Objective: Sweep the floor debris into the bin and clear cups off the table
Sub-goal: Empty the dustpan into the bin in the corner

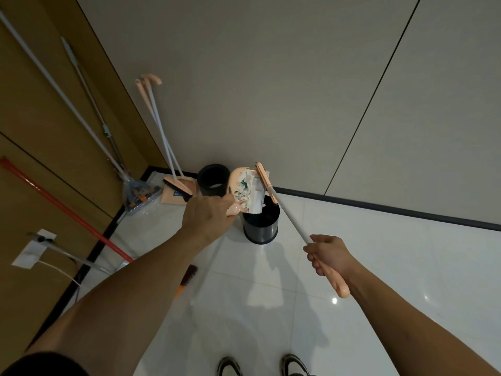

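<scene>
We tip the dustpan, gripped by left hand, over the bin; right hand grips the broom.

Glossy white tiled floor meets grey panelled wall and wood panelling.

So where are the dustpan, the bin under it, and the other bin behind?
dustpan [242, 183]: head view, on its peach scoop wall.
bin [260, 231]: head view, on its dark outer side.
other bin [212, 172]: head view, on its inner wall near the rim.
</scene>
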Action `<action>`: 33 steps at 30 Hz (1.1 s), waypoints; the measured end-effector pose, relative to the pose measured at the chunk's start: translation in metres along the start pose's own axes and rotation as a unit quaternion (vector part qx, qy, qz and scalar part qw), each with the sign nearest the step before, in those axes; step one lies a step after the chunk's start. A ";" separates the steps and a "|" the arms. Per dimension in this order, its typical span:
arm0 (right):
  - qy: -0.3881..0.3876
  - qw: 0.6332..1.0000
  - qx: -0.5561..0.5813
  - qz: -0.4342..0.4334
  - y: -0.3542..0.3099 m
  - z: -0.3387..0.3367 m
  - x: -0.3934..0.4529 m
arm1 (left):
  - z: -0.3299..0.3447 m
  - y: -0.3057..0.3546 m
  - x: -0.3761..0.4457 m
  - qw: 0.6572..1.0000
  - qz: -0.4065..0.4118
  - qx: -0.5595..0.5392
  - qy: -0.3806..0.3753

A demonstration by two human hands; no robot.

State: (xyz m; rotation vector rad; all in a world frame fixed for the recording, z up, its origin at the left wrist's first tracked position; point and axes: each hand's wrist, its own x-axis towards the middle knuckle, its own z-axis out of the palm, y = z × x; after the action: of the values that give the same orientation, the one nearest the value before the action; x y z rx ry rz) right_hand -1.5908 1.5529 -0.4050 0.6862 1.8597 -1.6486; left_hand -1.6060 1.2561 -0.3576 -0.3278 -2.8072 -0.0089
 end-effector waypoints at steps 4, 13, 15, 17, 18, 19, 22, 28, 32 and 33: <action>0.003 1.000 0.005 0.001 0.001 -0.001 0.000 | 0.002 -0.004 -0.002 0.999 0.045 0.004 -0.004; 0.009 1.000 0.020 0.000 0.002 -0.002 -0.003 | 0.000 -0.008 -0.006 0.997 0.077 -0.006 0.007; 0.011 1.000 0.023 0.000 0.004 0.000 -0.004 | 0.001 -0.007 -0.009 0.995 0.103 -0.003 -0.009; 0.008 1.000 0.026 0.000 0.006 0.001 -0.006 | 0.001 -0.006 -0.011 0.994 0.107 -0.005 -0.017; 0.007 1.000 0.026 0.000 0.007 0.001 -0.007 | 0.001 -0.006 -0.011 0.994 0.104 -0.006 -0.017; 0.007 1.000 0.026 -0.001 0.008 0.001 -0.008 | 0.000 -0.005 -0.012 0.995 0.102 -0.006 -0.015; 0.008 1.000 0.027 0.000 0.010 -0.002 -0.012 | -0.002 -0.004 -0.012 0.996 0.090 -0.013 0.000; 0.006 0.999 0.041 -0.005 0.016 -0.005 -0.022 | -0.010 0.002 -0.016 0.998 0.059 -0.023 0.009; 0.007 0.999 0.045 -0.010 0.018 -0.005 -0.026 | -0.013 0.003 -0.019 0.998 0.055 -0.026 0.021; 0.008 0.999 0.045 -0.011 0.018 -0.005 -0.027 | -0.013 0.003 -0.020 0.998 0.060 -0.024 0.022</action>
State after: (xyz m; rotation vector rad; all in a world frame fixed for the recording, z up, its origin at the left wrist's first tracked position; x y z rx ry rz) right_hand -1.5594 1.5600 -0.3989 0.7206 1.8186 -1.7549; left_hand -1.5830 1.2545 -0.3516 -0.5006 -2.7421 -0.0564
